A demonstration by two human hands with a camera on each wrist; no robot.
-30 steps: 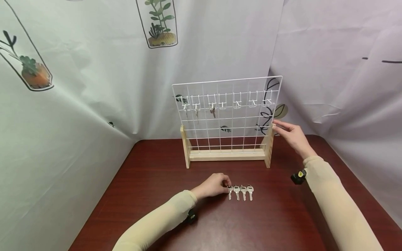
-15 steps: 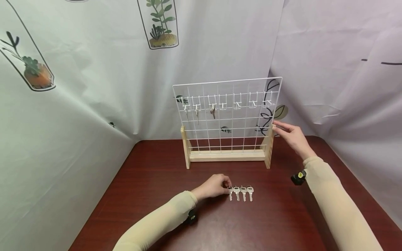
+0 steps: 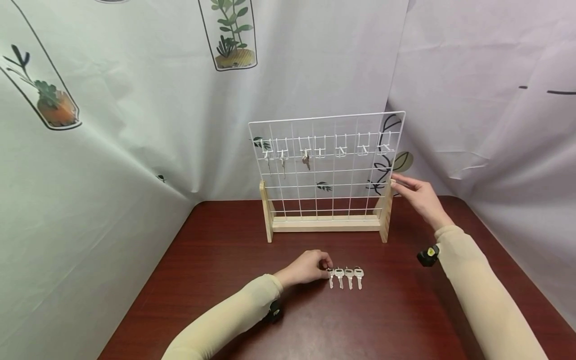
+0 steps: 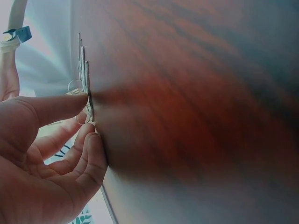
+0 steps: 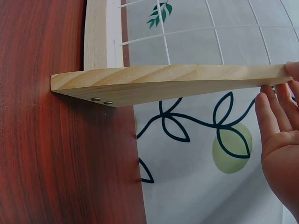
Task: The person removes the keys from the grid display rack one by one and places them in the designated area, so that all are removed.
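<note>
In front of the wire rack (image 3: 326, 226), a left hand (image 3: 307, 266) pinches the end key (image 3: 331, 282) of four. The right hand (image 3: 420, 200) pinches the rack's wooden side post (image 3: 385, 220).

No readable text or labels

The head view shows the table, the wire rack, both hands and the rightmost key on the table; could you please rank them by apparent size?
1. Table
2. Wire rack
3. Left hand and right hand, too alike to rank
4. Rightmost key
</note>
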